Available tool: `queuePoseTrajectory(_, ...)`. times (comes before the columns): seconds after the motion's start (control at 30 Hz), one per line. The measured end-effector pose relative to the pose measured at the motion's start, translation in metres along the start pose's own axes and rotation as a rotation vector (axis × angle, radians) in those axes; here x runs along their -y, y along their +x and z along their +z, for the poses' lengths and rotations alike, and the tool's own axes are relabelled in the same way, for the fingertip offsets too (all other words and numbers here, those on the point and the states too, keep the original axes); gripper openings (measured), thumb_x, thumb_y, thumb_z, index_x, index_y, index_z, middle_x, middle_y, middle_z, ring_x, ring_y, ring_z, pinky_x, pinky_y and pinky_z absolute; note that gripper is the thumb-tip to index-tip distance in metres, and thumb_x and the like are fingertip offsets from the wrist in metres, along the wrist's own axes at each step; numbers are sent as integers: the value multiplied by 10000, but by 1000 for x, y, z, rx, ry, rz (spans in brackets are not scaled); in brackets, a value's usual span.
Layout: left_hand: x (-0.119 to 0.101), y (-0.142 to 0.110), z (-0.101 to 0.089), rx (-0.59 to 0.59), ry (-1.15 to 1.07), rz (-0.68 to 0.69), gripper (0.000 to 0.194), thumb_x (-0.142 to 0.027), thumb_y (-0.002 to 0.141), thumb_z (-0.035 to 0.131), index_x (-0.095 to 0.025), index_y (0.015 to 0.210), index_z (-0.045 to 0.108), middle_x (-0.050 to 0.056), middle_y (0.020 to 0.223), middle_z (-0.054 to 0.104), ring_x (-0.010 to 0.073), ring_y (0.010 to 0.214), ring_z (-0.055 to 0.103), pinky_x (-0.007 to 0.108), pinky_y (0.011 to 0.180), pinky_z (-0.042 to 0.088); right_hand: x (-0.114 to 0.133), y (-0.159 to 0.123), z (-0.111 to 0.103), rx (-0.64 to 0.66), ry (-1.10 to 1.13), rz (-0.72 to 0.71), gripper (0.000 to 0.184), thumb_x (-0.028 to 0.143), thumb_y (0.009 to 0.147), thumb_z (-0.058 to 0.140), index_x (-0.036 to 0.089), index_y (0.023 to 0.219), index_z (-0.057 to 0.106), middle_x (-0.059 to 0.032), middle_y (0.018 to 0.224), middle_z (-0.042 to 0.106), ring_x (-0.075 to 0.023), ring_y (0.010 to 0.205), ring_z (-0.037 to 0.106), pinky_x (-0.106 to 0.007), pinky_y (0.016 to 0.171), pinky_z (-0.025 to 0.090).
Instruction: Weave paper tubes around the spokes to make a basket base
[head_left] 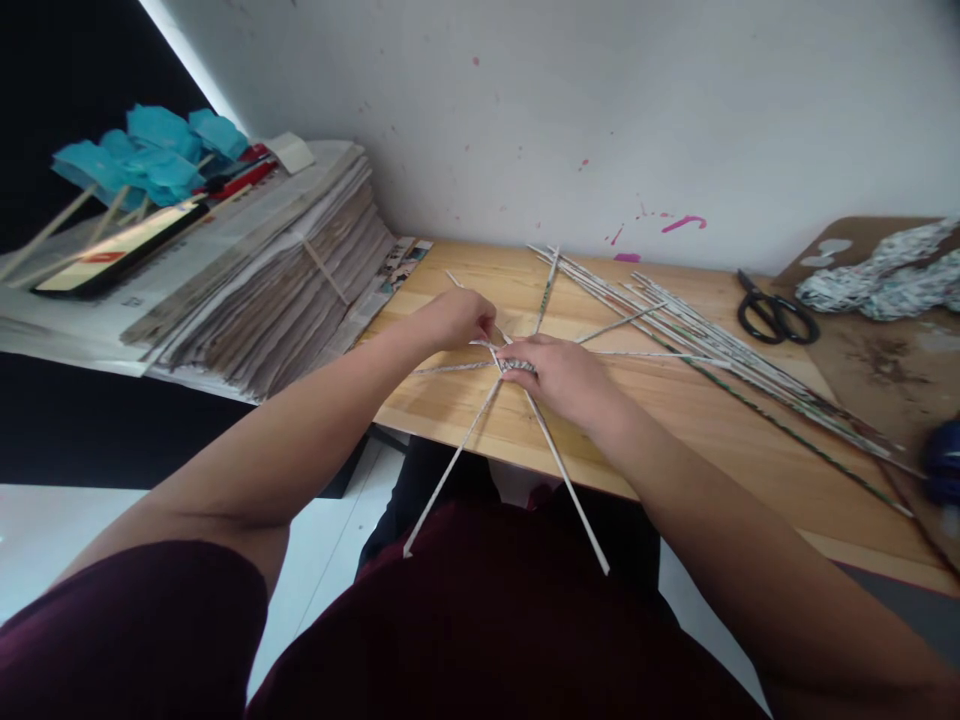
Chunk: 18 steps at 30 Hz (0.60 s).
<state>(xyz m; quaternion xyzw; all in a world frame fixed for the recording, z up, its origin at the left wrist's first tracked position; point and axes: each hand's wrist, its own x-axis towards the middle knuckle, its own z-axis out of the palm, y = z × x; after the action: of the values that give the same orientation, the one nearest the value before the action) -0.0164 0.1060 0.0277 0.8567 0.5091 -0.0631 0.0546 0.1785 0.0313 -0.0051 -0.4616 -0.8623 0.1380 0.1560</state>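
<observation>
Rolled paper tubes spread like spokes from a small woven paper centre [517, 366] near the table's front edge. My right hand [562, 372] is closed on that centre, thumb toward me and fingers on the far side, hiding part of it. Just left of it, my left hand [466, 316] has its fingers pinched together at a thin paper tube [484, 345] by the weave. Two spokes reach toward my body past the table edge, one being the right front spoke [568, 480]. Other spokes point left, away and right across the wood.
Several loose paper tubes [780, 385] lie to the right on the wooden table [637, 440]. Black scissors [776, 312] and a bundle of twisted paper [877, 270] sit farther right. On the left rises a newspaper stack [300, 270] topped with blue paper flowers [157, 155].
</observation>
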Motion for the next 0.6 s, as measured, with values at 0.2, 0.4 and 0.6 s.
queuePoseTrajectory(0.2, 1, -1, 8, -100, -98, -7, 117, -188, 785, 683, -209, 867, 763, 16, 874, 721, 164, 820, 643, 240, 726, 431, 6, 0, -2, -15, -34, 45, 281, 354, 936, 644, 284, 1193, 732, -67, 1174, 724, -251, 1038, 680, -382, 873, 524)
queuePoseTrajectory(0.4, -3, -19, 23, -448, -193, -51, 330, -188, 771, 742, -181, 1096, 686, 107, 1221, 636, 197, 954, 645, 298, 853, 494, 6, -1, 1, -45, -21, 17, 276, 341, 935, 626, 272, 1181, 730, -68, 1144, 723, -231, 998, 680, -358, 860, 510)
queuePoseTrajectory(0.6, -8, -36, 33, -281, -515, 29, 137, -229, 883, 616, -183, 966, 714, 32, 888, 736, 161, 823, 671, 280, 794, 513, 7, -3, 4, -79, -39, 36, 272, 347, 925, 617, 278, 1162, 731, -75, 1116, 719, -233, 946, 687, -337, 780, 496)
